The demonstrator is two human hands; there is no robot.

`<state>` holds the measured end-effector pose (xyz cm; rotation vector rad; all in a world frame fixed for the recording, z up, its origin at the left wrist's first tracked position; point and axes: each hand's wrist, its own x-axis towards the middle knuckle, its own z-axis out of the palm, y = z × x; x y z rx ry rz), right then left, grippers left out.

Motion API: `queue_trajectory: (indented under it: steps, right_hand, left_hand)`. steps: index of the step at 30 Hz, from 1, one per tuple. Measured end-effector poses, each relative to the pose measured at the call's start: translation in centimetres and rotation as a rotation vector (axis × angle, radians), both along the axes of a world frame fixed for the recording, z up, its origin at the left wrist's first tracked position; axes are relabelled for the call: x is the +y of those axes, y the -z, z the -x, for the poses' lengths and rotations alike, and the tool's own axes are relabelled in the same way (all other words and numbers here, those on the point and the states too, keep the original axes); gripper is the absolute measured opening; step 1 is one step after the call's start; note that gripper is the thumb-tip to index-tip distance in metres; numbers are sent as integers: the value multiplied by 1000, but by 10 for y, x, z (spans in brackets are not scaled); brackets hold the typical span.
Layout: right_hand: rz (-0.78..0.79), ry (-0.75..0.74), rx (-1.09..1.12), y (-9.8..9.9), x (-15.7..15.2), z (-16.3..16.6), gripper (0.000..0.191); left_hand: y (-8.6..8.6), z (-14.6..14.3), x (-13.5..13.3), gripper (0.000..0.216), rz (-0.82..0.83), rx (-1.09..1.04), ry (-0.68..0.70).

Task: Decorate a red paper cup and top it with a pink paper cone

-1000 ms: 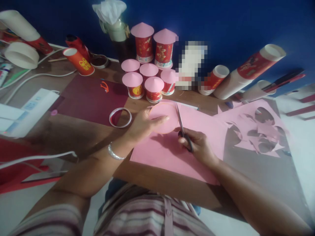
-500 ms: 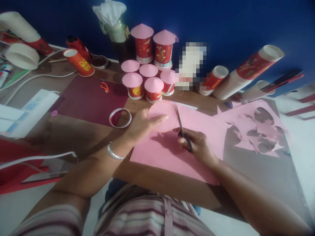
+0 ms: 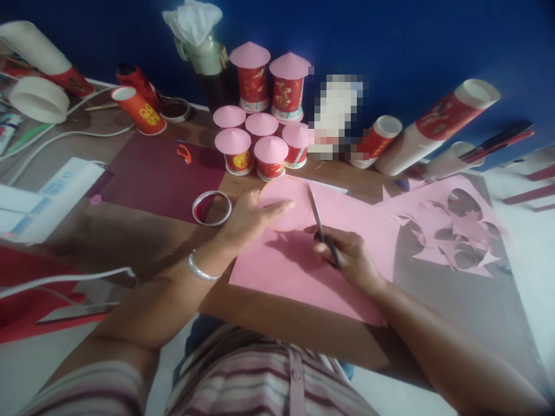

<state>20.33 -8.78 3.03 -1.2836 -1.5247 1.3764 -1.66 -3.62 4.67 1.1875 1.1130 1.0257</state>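
My left hand (image 3: 260, 216) is closed on the left edge of a round pink paper disc (image 3: 288, 193) with an orange rim line, the thumb lying on top. In my right hand (image 3: 347, 251) is a pair of scissors (image 3: 318, 218) with dark handles, its blades pointing up along the disc's right edge. Whether the blades are on the paper's edge or just beside it I cannot tell. Under both hands lies a large pink paper sheet (image 3: 277, 268). Several small red cylinders with pink cone tops (image 3: 234, 144) stand just beyond the disc.
Left of my left hand lies a white-rimmed ring (image 3: 211, 208), partly on a maroon sheet (image 3: 147, 173). Orange-handled scissors (image 3: 184, 153) rest on that sheet. Pink paper scraps with round holes (image 3: 459, 231) lie at right. Red-and-white tubes (image 3: 407, 153) stand along the blue wall.
My left hand and the disc have shifted very slightly left. The scissors in my right hand stay in nearly the same place.
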Motion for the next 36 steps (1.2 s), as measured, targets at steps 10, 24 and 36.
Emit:
queue_trajectory:
  steps: [10,24,36]
  right_hand:
    - [3,1,16,-1,0,0,55]
    - [12,-5,52,1,0,-1,53]
    - [8,-13,71,4,-1,-3,49]
  left_hand:
    - [1,-1,1,29,-27,-71,-8]
    - [-1,0,3,35,-31,-89,-18]
    - [4,0,5,31,-124,-101,-11]
